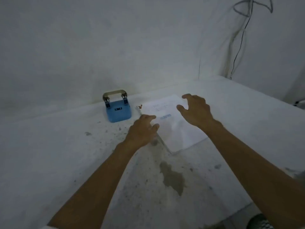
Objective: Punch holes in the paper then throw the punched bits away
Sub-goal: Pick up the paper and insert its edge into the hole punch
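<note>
Bare whitish walls meet at a corner behind a white, speckled and stained tabletop point(69, 146), w/ a thin black cable point(237, 52) trailing down the wall at far right. The task's thing, a white printed sheet of paper point(175, 128) w/ a small blue mark near its middle, lies flat on the table and skewed: its long axis runs from the near corner, close to the person, up and away toward the back wall, leaning a bit left. Along its left edge something thin and clear, maybe a plastic sleeve or ruler edge, shows; can't tell which. The left hand point(142, 131) sits at that left edge, fingers loosely curled and pointing onto the sheet, touching or nearly so; blur hides exact contact, and it holds nothing that I can see. The right hand point(196, 111) hovers over the far right part of the sheet, fingers spread wide in an open claw, empty. So both hands flank the paper, left one nearer the edge that faces the punch. The blue-bodied two-hole punch with a brass-coloured lever handle point(117, 106) stands upright just left of the sheet's far left corner, near the back wall, apart from both hands; left hand is the closer one. Judgement: paper not yet punched; next move prob. means lifting the sheet and sliding its left edge leftward into the punch. A tiny reddish scrap point(140, 106) lies between punch and paper.
</note>
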